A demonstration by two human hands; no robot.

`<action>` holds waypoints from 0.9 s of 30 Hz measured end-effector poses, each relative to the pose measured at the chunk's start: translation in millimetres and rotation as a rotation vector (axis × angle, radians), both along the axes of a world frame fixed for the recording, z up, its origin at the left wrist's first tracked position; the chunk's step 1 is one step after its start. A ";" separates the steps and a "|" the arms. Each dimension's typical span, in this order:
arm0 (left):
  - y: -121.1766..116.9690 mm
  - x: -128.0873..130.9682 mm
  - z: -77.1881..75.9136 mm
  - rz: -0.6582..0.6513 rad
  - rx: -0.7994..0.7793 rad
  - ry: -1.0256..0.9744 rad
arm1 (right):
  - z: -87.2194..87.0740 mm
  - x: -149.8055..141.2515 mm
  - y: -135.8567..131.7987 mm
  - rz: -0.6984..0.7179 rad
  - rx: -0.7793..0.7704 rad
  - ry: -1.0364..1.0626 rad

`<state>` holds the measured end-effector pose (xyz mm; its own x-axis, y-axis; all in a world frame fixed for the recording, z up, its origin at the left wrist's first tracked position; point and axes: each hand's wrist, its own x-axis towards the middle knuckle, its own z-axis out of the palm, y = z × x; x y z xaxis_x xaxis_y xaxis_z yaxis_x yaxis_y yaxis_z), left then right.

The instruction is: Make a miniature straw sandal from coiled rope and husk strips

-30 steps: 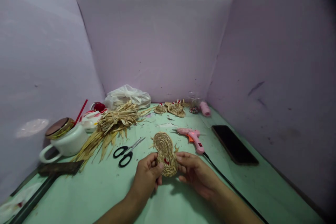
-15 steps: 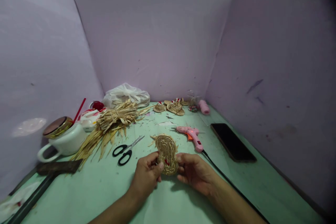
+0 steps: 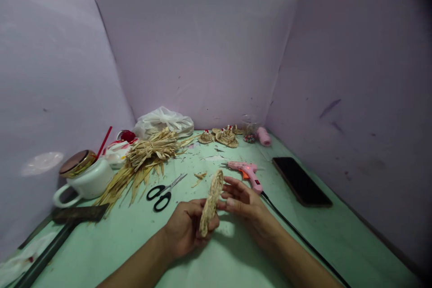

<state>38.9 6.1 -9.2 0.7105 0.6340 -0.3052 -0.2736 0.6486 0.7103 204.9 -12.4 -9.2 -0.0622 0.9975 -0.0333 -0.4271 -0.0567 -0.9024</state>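
Left hand (image 3: 185,229): grip pinching the woven straw piece (image 3: 212,200)
Right hand (image 3: 249,211): grip loosely spread beside it, contact unclear
Woven straw piece: edge-on above the bench (image 3: 212,270), near-left of the glue gun (image 3: 249,172)
Scissors (image 3: 169,187): left of the glue gun
Phone (image 3: 301,182): right of the glue gun

Both forearms reach forward — left hand (image 3: 191,227) curled closed, right hand (image 3: 245,202) loosely open (fingers (image 3: 236,184) slightly bent).
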 end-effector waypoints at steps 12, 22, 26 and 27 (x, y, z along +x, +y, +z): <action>7.1 -1.2 1.3 0.307 0.137 0.441 | 3.6 -1.5 -1.5 0.005 -0.054 0.064; -0.8 0.2 16.4 0.480 0.330 0.546 | -4.1 0.8 1.9 -0.074 -0.117 -0.043; -2.1 1.6 14.3 0.488 0.357 0.552 | -9.7 0.1 3.6 -0.070 -0.079 -0.058; -2.2 1.7 13.9 0.483 0.351 0.556 | -11.2 -0.1 4.1 -0.069 -0.067 -0.061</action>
